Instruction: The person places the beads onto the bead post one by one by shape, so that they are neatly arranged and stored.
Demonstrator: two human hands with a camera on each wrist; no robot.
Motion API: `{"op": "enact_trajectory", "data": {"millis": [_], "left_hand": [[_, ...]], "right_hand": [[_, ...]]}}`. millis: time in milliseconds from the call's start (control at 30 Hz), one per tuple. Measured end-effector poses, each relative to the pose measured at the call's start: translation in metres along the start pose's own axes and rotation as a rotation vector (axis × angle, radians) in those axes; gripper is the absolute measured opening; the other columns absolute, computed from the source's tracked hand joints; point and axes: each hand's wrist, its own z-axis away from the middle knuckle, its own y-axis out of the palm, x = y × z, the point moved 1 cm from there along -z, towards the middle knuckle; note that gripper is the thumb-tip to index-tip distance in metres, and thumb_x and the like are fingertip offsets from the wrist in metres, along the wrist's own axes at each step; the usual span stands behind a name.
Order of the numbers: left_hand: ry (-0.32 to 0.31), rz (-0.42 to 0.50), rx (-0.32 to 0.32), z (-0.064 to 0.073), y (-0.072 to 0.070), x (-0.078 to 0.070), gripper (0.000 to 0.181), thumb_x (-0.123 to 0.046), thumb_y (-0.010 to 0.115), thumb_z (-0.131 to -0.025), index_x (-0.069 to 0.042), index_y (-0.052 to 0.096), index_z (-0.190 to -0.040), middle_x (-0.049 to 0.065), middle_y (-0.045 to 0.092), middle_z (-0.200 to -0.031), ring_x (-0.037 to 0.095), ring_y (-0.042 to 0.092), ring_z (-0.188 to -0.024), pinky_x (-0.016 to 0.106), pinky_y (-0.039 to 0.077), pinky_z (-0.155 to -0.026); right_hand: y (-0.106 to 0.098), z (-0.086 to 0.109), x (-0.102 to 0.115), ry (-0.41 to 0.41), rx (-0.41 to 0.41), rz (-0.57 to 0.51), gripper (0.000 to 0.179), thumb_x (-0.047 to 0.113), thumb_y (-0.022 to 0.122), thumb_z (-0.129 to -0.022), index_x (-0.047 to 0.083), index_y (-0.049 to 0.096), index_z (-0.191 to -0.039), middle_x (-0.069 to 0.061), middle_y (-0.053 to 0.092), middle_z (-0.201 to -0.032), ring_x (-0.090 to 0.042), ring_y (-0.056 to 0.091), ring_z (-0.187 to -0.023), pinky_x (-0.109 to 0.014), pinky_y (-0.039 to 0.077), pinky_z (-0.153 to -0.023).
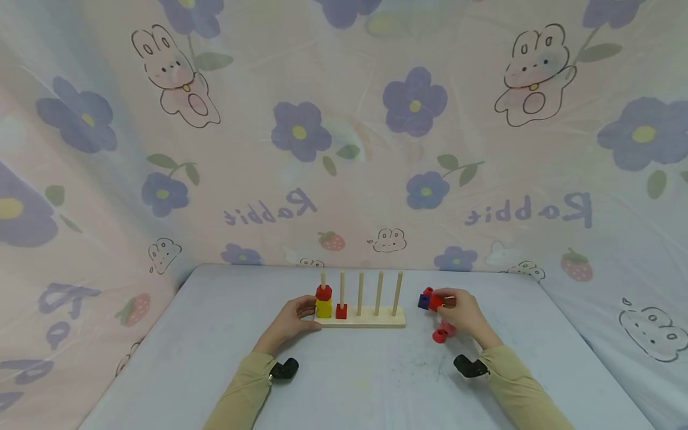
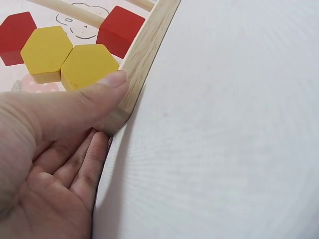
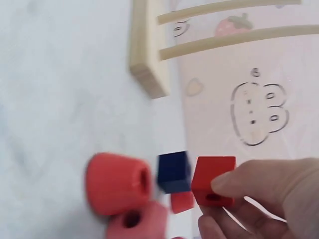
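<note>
My left hand grips the left end of a wooden peg board, its thumb on the front edge in the left wrist view. The leftmost peg carries two yellow hexagonal blocks with a red block above them. On the second peg a red block sits at the base. The other pegs are bare. To the right of the board, my right hand pinches a red cube with a hole in it, between thumb and fingers.
Beside the right hand lie a dark blue cube, a red tapered block and a pinkish block, with more red partly hidden. A white cloth covers the table. A patterned curtain hangs behind.
</note>
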Motion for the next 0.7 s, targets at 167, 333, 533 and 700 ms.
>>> {"op": "enact_trajectory", "data": {"millis": [167,333,533,700], "left_hand": [[-0.003,0.002,-0.006,-0.003,0.001,0.006,0.06,0.006,0.075,-0.077,0.008,0.048,-0.13,0.027,0.052,-0.129,0.039,0.053,-0.117,0.048,0.043,-0.1],[-0.02,-0.01,-0.021,-0.009,0.002,0.018,0.062,0.0,0.078,-0.076,0.003,0.05,-0.131,0.021,0.054,-0.129,0.033,0.055,-0.116,0.042,0.045,-0.099],[-0.024,-0.009,-0.022,-0.009,0.002,0.019,0.061,-0.003,0.08,-0.075,0.001,0.052,-0.13,0.018,0.056,-0.128,0.031,0.056,-0.115,0.038,0.046,-0.099],[-0.004,-0.021,-0.016,-0.009,0.001,0.019,0.061,-0.004,0.079,-0.076,0.003,0.051,-0.13,0.019,0.055,-0.129,0.031,0.056,-0.116,0.039,0.046,-0.099]], "right_hand": [[-0.012,-0.003,0.018,-0.06,-0.033,-0.107,0.036,-0.002,0.065,-0.088,-0.005,0.059,-0.123,-0.024,0.062,-0.115,-0.036,0.064,-0.101,-0.035,0.058,-0.078],[-0.019,-0.005,0.047,-0.12,-0.042,-0.239,0.04,0.005,0.066,-0.089,-0.003,0.056,-0.127,-0.024,0.06,-0.12,-0.036,0.06,-0.109,-0.024,0.054,-0.082],[-0.019,-0.006,0.091,-0.217,-0.073,-0.441,0.042,0.003,0.068,-0.088,-0.004,0.054,-0.126,-0.023,0.057,-0.124,-0.028,0.06,-0.111,-0.022,0.052,-0.085],[-0.009,-0.009,0.122,-0.295,-0.056,-0.572,0.039,-0.004,0.068,-0.085,-0.005,0.055,-0.121,-0.023,0.057,-0.119,-0.019,0.063,-0.105,-0.026,0.054,-0.084]]}}
